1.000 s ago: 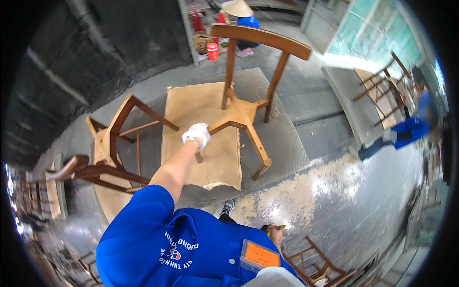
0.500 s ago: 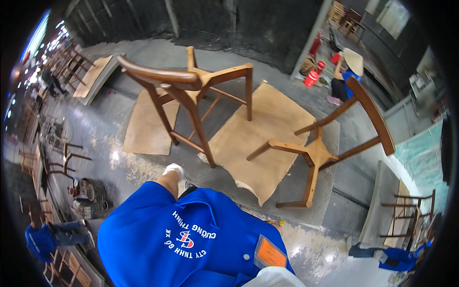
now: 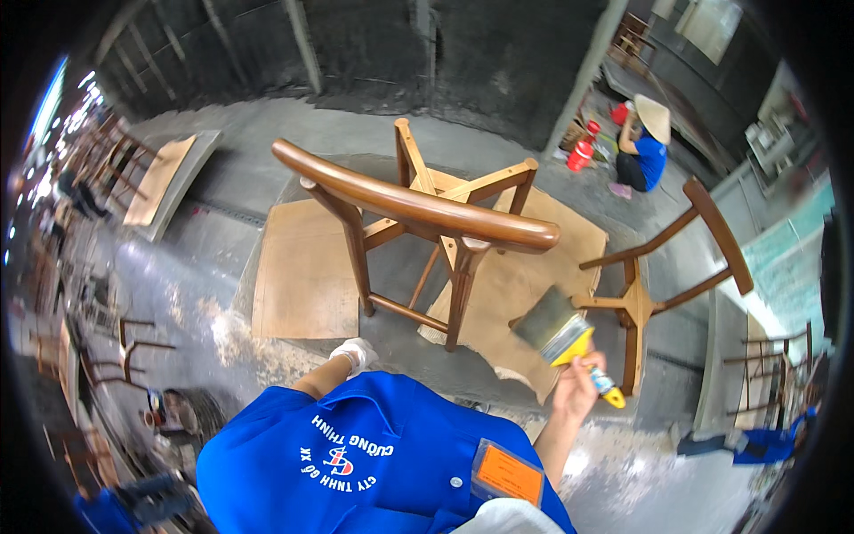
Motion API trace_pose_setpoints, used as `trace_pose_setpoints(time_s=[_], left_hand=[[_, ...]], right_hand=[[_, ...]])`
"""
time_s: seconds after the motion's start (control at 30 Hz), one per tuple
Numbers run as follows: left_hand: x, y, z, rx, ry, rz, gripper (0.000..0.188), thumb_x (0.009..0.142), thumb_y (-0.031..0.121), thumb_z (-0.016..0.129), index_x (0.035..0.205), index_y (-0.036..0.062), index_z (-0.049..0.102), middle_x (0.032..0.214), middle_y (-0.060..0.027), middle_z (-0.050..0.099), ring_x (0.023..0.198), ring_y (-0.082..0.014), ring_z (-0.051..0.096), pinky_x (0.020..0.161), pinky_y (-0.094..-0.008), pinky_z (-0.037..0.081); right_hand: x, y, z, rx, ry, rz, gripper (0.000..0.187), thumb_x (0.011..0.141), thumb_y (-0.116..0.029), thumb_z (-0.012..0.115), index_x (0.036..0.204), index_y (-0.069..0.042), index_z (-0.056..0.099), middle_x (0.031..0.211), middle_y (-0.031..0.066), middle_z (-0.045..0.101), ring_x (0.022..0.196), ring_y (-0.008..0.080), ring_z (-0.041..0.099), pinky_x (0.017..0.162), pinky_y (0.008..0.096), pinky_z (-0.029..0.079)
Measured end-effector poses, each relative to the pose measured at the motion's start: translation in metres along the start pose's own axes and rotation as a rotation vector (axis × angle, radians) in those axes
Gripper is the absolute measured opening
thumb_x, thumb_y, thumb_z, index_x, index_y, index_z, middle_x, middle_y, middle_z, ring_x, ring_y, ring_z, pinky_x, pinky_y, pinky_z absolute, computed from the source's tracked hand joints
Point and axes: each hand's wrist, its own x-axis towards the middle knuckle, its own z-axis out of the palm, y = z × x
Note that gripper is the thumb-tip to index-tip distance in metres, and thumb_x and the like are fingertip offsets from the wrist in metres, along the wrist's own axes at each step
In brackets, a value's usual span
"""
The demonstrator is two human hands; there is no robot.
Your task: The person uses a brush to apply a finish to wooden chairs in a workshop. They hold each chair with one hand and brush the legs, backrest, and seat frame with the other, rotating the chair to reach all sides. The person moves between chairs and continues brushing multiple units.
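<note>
Floor point(image 3: 623, 454): grey, worn pale in patches. Platform point(image 3: 396, 343): low, grey, set on the floor, carrying two chair frames and cardboard. Central chair frame point(image 3: 409, 200): brown wood, upright, curved back rail nearest the wearer, cross-shaped seat support beyond. Right chair frame point(image 3: 636, 303): brown wood, back rail to the right, lighter cross-shaped support. Crouching person point(image 3: 651, 160): blue top, conical hat, at upper right. Right cardboard sheet point(image 3: 494, 289): tan, ragged near edge, partly beneath the chair frames. Left cardboard sheet point(image 3: 307, 276): tan, flat, left of the central frame. Drum point(image 3: 196, 414): dark, on the floor at far left; contents too blurred to tell. Bucket point(image 3: 580, 157): red with a pale band, near the crouching person; contents cannot be made out. Paintbrush point(image 3: 562, 340): broad, dark bristles, metal band, yellow handle; located above the platform's near right part, bristles toward upper left and in front of one leg of the right frame, contact uncertain. Right hand point(image 3: 578, 383): bare, fingers closed round the paintbrush handle. Left hand point(image 3: 358, 354): white-gloved, low, nearest the left sheet; finger spread cannot be told. Badge sleeve point(image 3: 507, 476): clear, on the blue shirt, containing an orange card.
</note>
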Motion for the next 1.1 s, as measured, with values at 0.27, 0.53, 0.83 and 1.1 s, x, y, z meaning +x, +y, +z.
trace_pose_setpoints(time_s=[0.27,0.53,0.83,1.1], left_hand=[[-0.007,-0.033,-0.141,-0.435,0.097,-0.365,0.076,0.082,0.041,0.081,0.146,0.0055,0.059,0.143,-0.0213,0.065,0.133,-0.0368,0.062,0.109,-0.0408,0.051],[-0.072,0.013,-0.269,-0.855,0.885,0.387,0.091,0.082,0.038,0.089,0.152,-0.0023,0.048,0.144,-0.0232,0.062,0.134,-0.0322,0.06,0.111,-0.0416,0.047],[-0.08,0.065,-0.341,-1.116,0.751,0.528,0.017,0.093,0.02,0.081,0.088,0.0061,0.071,0.079,-0.0004,0.068,0.073,-0.0097,0.062,0.072,-0.0285,0.05],[-0.152,0.09,-0.336,-1.15,0.836,0.553,0.022,0.095,0.021,0.077,0.083,0.0054,0.066,0.068,0.0,0.064,0.063,-0.0117,0.056,0.064,-0.032,0.047]], right_hand=[[-0.052,-0.036,0.19,-0.698,0.007,-0.665,0.011,0.087,0.004,0.074,0.087,-0.005,0.067,0.141,0.0314,0.06,0.136,0.0421,0.057,0.119,0.0548,0.037],[-0.092,0.018,0.167,-0.405,0.377,-0.304,0.013,0.09,0.006,0.068,0.091,-0.006,0.064,0.149,0.0244,0.058,0.126,0.0308,0.063,0.101,0.0435,0.053],[-0.103,0.064,0.128,0.12,0.532,-0.107,0.015,0.093,0.005,0.068,0.095,-0.008,0.062,0.122,0.0151,0.07,0.107,0.027,0.07,0.092,0.0431,0.059],[-0.097,0.04,0.148,0.43,0.541,-0.114,0.02,0.09,0.005,0.071,0.098,-0.012,0.065,0.117,0.0105,0.072,0.114,0.0271,0.068,0.103,0.0424,0.055]])
